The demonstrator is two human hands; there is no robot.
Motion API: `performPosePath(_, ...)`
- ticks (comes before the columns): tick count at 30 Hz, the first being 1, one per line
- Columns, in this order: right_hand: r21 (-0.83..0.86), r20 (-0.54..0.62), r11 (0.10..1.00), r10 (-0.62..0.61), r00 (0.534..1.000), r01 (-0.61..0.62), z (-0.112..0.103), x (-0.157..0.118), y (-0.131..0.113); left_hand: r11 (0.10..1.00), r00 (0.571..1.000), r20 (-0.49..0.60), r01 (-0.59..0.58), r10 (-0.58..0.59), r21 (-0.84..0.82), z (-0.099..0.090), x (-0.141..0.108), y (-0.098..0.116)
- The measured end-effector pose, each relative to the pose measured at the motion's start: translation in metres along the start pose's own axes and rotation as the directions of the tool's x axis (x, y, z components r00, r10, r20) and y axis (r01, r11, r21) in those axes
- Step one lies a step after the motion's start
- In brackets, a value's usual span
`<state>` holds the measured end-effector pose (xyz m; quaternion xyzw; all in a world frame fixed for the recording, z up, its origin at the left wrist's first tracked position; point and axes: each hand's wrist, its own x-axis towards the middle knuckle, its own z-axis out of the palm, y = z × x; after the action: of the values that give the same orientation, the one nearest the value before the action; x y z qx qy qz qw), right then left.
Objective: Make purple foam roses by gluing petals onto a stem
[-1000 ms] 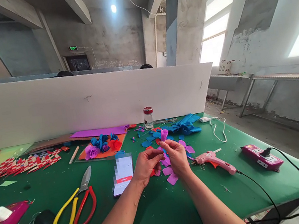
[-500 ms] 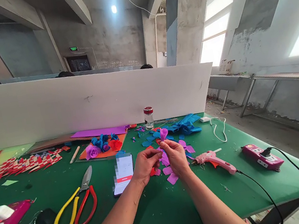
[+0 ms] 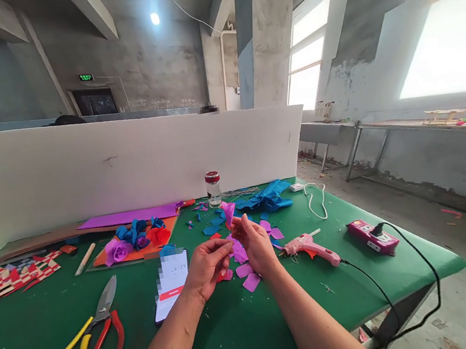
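Observation:
A small pink-purple paper flower [image 3: 229, 211] stands upright just above my hands. My left hand [image 3: 208, 266] is closed in a pinch below and left of it, thumb against forefinger, at what looks like the flower's thin stem. My right hand [image 3: 255, 246] is beside the flower with its thumb raised and its fingers curled behind; what its fingers touch is hidden. Pink-purple petals [image 3: 252, 282] lie on the green table [image 3: 237, 330] under and around both hands. To the right of my right hand rests a pink glue gun [image 3: 311, 246]. A phone [image 3: 171, 281] lies left of my left hand.
Large scissors [image 3: 101, 324] with yellow and red handles lie at left. Paper roses [image 3: 119, 250] sit on an orange sheet. Blue paper [image 3: 270, 196] and a red-capped jar [image 3: 213, 190] stand before the white partition [image 3: 145, 166]. A power strip [image 3: 373, 237] with a cord is at right.
The view has turned to the right, so the table items appear further left. My right thumb has lifted away from the flower's base, and the flower leans a little differently.

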<state>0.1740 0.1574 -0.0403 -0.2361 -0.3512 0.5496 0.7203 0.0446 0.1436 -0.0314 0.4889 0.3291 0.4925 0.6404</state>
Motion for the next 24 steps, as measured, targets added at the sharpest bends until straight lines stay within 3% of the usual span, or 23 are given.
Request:
performPosePath(5,-0.010,0.063,1.000,0.019,0.998,-0.019,-0.0012,-0.0001,0.0010,1.000,1.000,0.014,0.021,-0.021,0.014,0.0010,0.0002,-0.0009)
performPosePath(24,-0.052,0.009,0.998,0.031,0.999,-0.030,0.0013,-0.0022,0.0015,0.997,0.999,0.008,0.049,-0.050,0.057,0.0025,-0.0026,-0.0005)
